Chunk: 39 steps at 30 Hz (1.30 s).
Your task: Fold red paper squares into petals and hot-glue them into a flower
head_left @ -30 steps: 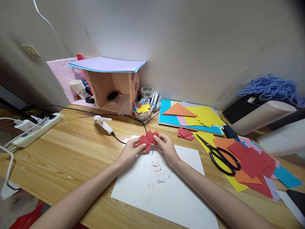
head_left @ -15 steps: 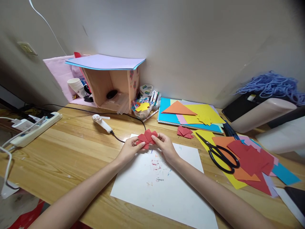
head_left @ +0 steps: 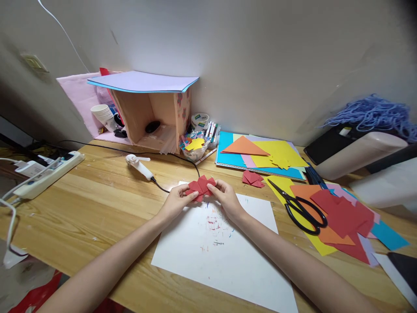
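Observation:
A red paper flower [head_left: 202, 186] with creased, pointed petals is held between both hands above the far edge of a white sheet [head_left: 228, 265]. My left hand [head_left: 178, 201] pinches its left side, thumb on top. On its right side, my right hand [head_left: 226, 198] grips a petal between thumb and fingers. Marker smudges in several colours cover the middle of the sheet. A second folded red paper piece [head_left: 253, 178] lies on the table just beyond my right hand. The undersides of the fingers are hidden by the paper.
Black-handled scissors [head_left: 301, 213] rest on coloured paper scraps [head_left: 350, 217] at the right. Behind are stacked coloured sheets [head_left: 228, 152] and a bowl of scraps [head_left: 195, 153]. A white glue gun [head_left: 139, 167] with a black cord stands left, near an open box [head_left: 156, 113] and a power strip [head_left: 48, 176].
The left thumb has shifted slightly up on the red paper flower, and the flower's lower petals look a little more tucked. Both hands keep their hold; the view has moved slightly.

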Motion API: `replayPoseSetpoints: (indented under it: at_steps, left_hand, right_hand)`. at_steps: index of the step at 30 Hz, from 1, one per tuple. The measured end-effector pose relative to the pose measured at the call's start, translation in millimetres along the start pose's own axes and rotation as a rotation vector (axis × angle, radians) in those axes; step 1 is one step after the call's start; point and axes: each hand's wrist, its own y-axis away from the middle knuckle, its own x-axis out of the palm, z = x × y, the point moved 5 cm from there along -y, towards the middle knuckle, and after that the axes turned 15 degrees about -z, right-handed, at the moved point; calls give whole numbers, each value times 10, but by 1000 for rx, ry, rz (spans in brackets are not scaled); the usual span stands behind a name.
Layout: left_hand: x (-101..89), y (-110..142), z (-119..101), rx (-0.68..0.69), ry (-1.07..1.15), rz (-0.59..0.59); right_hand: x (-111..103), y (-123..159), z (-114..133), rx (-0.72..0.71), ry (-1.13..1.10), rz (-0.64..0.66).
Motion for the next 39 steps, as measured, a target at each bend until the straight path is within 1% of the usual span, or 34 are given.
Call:
replayPoseSetpoints:
  at_steps: [8, 11, 15, 19, 27, 34, 39]
  left_hand:
    - [-36, -11, -54, 115, -94, -9]
    - [-60, -25, -47, 136, -111, -35]
    - [-70, -41, -2, 97, -59, -71]
    - [-61, -29, 1, 58, -38, -88]
    - [-34, 12, 2, -15, -1, -73]
    - [-24, 17, 16, -12, 33, -78]
    - [-29, 17, 28, -41, 31, -91]
  right_hand:
    - [4, 14, 24, 6, -5, -8]
    - [4, 14, 18, 3, 8, 0]
    - [14, 22, 26, -41, 62, 9]
    - [29, 35, 34, -44, 73, 3]
    - [27, 40, 26, -43, 42, -30]
    - [35, 49, 35, -47, 59, -42]
    - [33, 49, 48, -57, 80, -30]
